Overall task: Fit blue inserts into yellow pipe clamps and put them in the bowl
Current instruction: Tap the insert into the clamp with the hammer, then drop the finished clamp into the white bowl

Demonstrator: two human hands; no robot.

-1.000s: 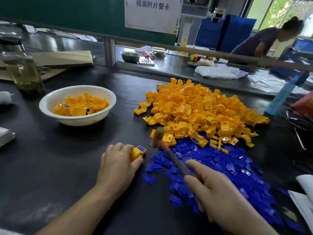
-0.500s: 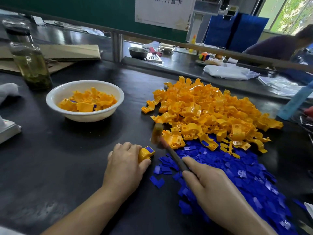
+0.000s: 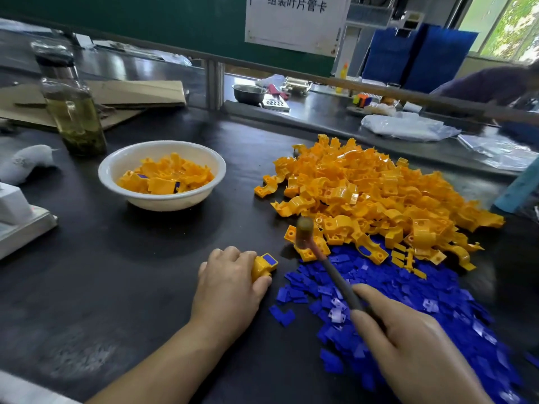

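The clamp (image 3: 262,266) sits on the desk (image 3: 116,258), gripped in the curled fingers and thumb of the left hand (image 3: 230,287). One end pokes out to the right with a blue insert (image 3: 269,260) showing on its top face. Over the last second this has barely changed: same grip, same spot on the desk, and the insert faces up as before.

The right hand (image 3: 414,345) is wrapped round the handle of a small hammer (image 3: 329,266). Its head is raised up and to the right of the clamp, not touching it, and is smeared with motion. It was poised much the same in both earlier views, now perhaps a little farther off. So I judge this a pause or backswing between taps, with the insert not yet driven home.

Behind the hammer lies the clamp pile (image 3: 379,193), and under the right hand the insert pile (image 3: 423,293), the two touching. The bowl (image 3: 163,145), well to the left, holds finished pieces; its contents look unchanged. Next comes a tap on the insert, then the clamp goes to the bowl. The risk is striking the thumb, which lies just beside the target.
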